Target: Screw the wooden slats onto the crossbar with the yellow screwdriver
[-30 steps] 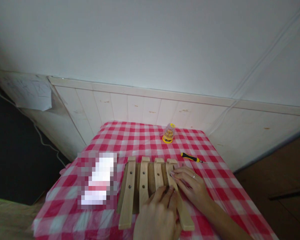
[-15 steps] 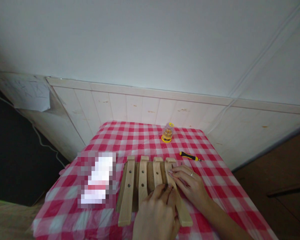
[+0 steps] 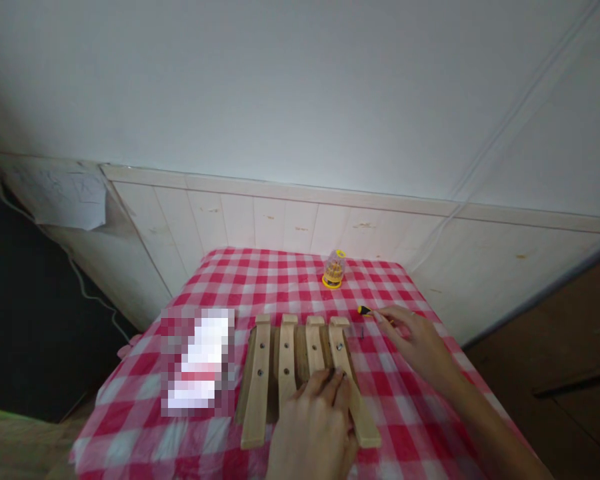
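Lying at the lower centre of the head view, the rack (image 3: pixel 286 385) is partly covered by the left hand (image 3: pixel 310 423); whether it is clasped cannot be told. Right of centre, the screwdriver (image 3: pixel 363 311) is mostly hidden by the right hand (image 3: pixel 409 333), its grip unclear.

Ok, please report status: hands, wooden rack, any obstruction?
Left hand on wooden rack, hiding part. Right hand at screwdriver, grip unclear. Rack lies on checked tablecloth.
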Available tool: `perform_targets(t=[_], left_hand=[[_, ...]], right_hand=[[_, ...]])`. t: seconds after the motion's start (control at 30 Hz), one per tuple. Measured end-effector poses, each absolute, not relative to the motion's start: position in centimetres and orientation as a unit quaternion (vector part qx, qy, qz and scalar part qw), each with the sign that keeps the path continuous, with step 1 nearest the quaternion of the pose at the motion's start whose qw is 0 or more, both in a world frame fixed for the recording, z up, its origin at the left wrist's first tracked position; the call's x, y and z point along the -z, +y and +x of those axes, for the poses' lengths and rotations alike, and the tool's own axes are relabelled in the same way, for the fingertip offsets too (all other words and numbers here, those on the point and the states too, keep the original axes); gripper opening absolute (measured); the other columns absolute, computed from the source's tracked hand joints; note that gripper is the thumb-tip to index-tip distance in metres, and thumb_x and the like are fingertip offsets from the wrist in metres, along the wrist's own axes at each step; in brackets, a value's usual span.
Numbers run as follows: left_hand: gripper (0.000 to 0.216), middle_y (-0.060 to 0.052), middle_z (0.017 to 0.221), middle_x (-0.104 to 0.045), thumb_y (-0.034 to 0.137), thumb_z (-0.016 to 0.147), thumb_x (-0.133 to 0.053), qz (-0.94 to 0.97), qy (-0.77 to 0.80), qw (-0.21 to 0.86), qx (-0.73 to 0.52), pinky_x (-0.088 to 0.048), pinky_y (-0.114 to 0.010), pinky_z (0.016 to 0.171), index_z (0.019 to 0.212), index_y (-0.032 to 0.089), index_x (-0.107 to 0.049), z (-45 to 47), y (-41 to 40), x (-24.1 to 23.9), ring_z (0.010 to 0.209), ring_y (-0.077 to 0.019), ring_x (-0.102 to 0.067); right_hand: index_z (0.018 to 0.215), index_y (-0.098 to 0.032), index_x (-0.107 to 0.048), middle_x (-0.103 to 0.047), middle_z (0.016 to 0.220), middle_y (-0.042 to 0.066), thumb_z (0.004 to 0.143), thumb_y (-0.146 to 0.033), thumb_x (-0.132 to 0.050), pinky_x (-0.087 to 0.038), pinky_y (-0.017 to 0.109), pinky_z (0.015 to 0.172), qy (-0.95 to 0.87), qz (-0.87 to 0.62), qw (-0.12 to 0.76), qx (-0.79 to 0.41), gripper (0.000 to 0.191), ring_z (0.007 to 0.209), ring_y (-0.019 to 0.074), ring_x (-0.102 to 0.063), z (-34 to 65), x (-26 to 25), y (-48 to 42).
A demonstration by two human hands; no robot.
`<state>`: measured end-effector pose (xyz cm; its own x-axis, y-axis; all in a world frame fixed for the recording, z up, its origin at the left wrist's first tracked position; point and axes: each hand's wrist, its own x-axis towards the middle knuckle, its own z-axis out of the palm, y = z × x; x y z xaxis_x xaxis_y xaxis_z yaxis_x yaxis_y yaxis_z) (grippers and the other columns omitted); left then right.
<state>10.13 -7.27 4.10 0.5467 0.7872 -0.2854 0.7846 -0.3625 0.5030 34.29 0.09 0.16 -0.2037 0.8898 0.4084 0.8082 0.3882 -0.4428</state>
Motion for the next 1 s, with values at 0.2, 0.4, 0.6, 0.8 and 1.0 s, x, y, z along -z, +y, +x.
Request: perform_targets(t=[0.2,0.4,0.6,0.8,1.0], left_hand=[[0.065,-0.007,0.160,-0.048,0.011,0.089,-0.057,0.829,0.477,0.293,-0.007,-0.041,-0.046,0.122,0.154,0.011,-0.053,10.1,-7.6,-3.8,0.150,-0.0286,-0.043],[0.065,-0.009,0.160,-0.048,0.013,0.090,-0.059,0.830,0.477,0.289,-0.006,-0.040,-0.047,0.122,0.154,0.009,-0.051,10.1,-7.5,-3.9,0.150,-0.0289,-0.043],[0.063,-0.010,0.159,-0.049,0.014,0.091,-0.061,0.838,0.469,0.280,-0.012,-0.042,-0.046,0.121,0.153,0.008,-0.053,10.1,-7.4,-3.7,0.148,-0.0295,-0.045],[0.074,-0.014,0.154,-0.054,0.048,0.091,-0.078,0.843,0.463,0.269,-0.042,-0.045,-0.049,0.118,0.149,0.009,-0.057,10.0,-7.5,-2.8,0.144,-0.0357,-0.049],[0.095,-0.017,0.146,-0.063,0.074,0.076,-0.082,0.839,0.466,0.272,-0.070,-0.048,-0.055,0.114,0.143,0.009,-0.064,10.0,-7.7,-2.7,0.136,-0.0410,-0.056]], right_hand=[[0.125,-0.018,-0.074,-0.076,0.131,0.021,0.098,-0.030,-0.060,-0.059,0.057,0.102,-0.789,-0.589,0.175,0.022,0.033,0.121,0.0390,-0.072,36.5,1.9,2.8],[0.105,-0.019,-0.079,-0.084,0.103,0.016,0.095,-0.020,-0.063,-0.064,0.045,0.085,-0.794,-0.579,0.183,0.016,0.019,0.096,0.0330,-0.080,35.8,3.7,3.8],[0.103,-0.019,-0.074,-0.082,0.096,0.015,0.100,-0.031,-0.058,-0.066,0.043,0.068,-0.761,-0.568,0.312,0.029,0.020,0.079,0.0304,-0.080,36.5,1.1,4.6],[0.114,-0.025,-0.062,-0.080,0.096,0.007,0.102,-0.045,-0.063,-0.068,0.035,0.072,-0.659,-0.434,0.610,-0.069,0.023,0.084,0.0223,-0.080,33.7,-3.4,2.1],[0.113,-0.027,-0.062,-0.080,0.085,0.003,0.100,-0.041,-0.069,-0.067,0.030,0.057,-0.672,-0.339,0.634,-0.178,0.020,0.070,0.0195,-0.079,29.2,-1.9,0.1]])
